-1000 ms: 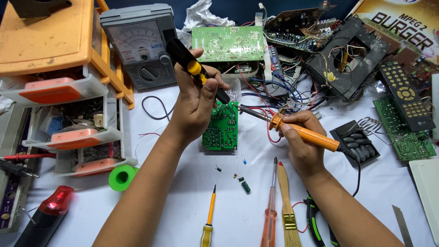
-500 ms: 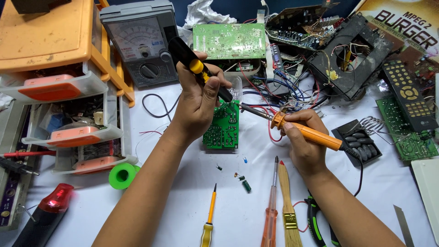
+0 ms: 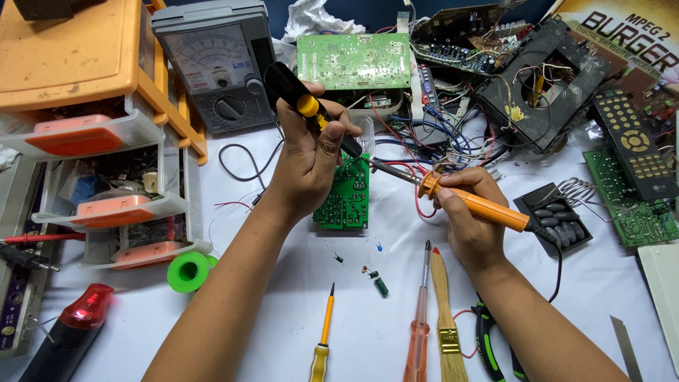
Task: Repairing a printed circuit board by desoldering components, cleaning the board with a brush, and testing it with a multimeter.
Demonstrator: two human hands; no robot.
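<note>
From the head camera, little has shifted over the last second: the left hand (image 3: 308, 159) keeps its fist wrapped round the black-and-yellow desoldering pump (image 3: 305, 106), nozzle down at the top edge of the small green circuit board (image 3: 344, 194), which leans on the white table (image 3: 283, 318). The right hand (image 3: 470, 223) stays closed on the orange soldering iron (image 3: 474, 204), tip still meeting that same spot, so the joint is still being worked. At left, the orange drawer unit (image 3: 92, 141) stands with clear trays pulled out, holding jumbled small parts too cluttered to identify.
</note>
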